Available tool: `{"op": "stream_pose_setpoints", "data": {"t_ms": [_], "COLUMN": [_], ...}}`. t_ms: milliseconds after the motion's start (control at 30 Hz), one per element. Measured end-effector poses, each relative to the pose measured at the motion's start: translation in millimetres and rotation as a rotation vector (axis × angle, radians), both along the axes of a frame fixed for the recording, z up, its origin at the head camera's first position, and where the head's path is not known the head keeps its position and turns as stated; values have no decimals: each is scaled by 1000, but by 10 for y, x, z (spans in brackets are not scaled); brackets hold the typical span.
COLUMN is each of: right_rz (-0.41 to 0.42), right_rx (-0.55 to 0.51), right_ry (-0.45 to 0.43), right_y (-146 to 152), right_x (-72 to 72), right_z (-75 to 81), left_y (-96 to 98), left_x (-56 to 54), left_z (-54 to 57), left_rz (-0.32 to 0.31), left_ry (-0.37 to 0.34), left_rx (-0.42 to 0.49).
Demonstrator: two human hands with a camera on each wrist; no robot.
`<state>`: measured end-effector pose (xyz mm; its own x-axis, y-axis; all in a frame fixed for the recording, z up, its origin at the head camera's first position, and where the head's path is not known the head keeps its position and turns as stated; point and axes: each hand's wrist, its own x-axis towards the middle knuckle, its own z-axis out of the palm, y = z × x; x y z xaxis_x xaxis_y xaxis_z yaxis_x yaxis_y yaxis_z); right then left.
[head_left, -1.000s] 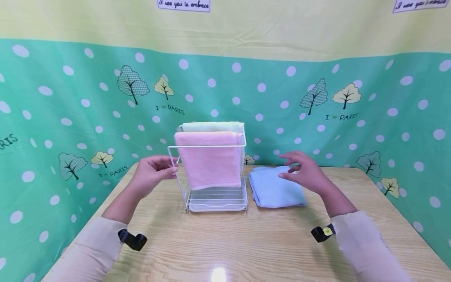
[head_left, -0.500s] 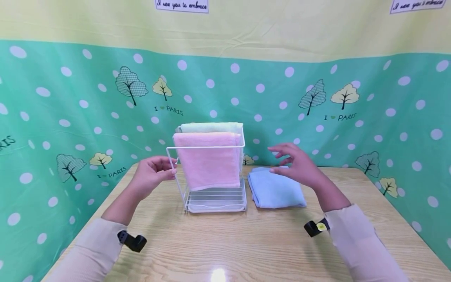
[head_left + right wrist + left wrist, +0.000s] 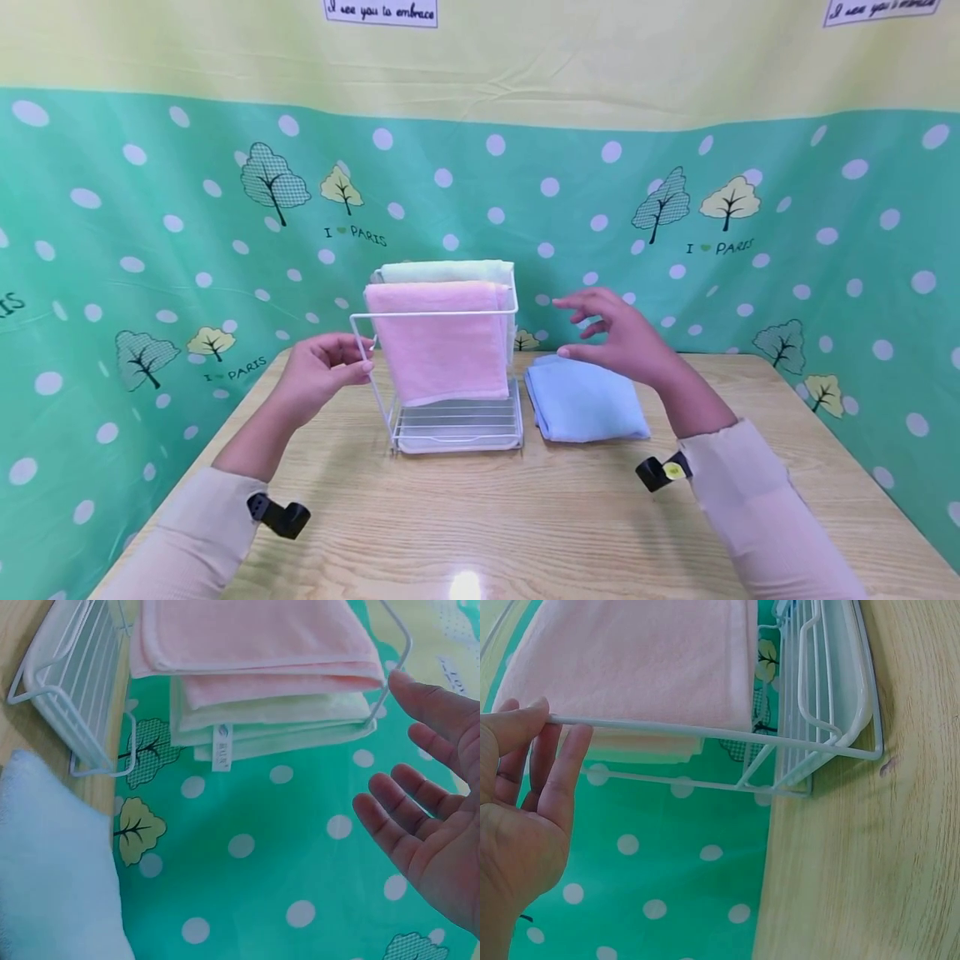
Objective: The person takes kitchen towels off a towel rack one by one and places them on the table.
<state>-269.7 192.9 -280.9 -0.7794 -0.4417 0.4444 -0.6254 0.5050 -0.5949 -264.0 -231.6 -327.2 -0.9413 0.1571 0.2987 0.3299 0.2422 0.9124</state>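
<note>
A white wire rack (image 3: 457,437) stands on the table with a pink towel (image 3: 442,358) draped over its front bar. Behind the pink one hangs a pale green towel (image 3: 450,270), its white label (image 3: 222,748) showing in the right wrist view. My left hand (image 3: 318,375) pinches the rack's left front upright between thumb and fingers. Over the folded blue towel (image 3: 588,412) my right hand (image 3: 618,342) hovers with loosely bent fingers and holds nothing. In the right wrist view its thumb tip overlaps the rack's side wire.
A white tray (image 3: 855,682) sits at the base of the rack. The wooden table (image 3: 465,517) backs onto a green polka-dot curtain (image 3: 465,192). Both wrists carry small black cameras.
My right hand has moved left and slightly up, from above the blue towel's right part toward the rack. The left hand keeps its grip on the upright.
</note>
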Motion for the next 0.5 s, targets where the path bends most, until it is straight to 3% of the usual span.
{"op": "stream_pose_setpoints", "data": {"t_ms": [500], "right_rz": [64], "right_rx": [11], "right_ry": [26], "right_y": [-117], "right_x": [48], "right_z": [259], "left_y": [8], "left_x": [-6], "left_z": [-6], "left_rz": [0], "left_ry": [3], "left_rx": [-3]}}
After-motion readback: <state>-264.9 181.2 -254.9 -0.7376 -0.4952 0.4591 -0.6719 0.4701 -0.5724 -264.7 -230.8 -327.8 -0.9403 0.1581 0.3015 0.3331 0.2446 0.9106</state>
